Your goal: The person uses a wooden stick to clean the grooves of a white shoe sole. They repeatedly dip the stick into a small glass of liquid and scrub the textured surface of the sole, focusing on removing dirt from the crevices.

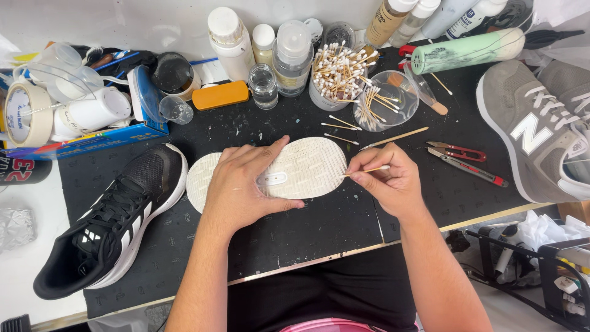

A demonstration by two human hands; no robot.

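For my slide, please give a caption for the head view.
Left hand steadies a white shoe sole; right hand applies a cotton swab.

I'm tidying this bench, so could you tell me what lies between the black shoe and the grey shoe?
In the head view, the upturned white sole lies between the black shoe and the grey shoe, pressed by the left hand; the right hand holds a cotton swab.
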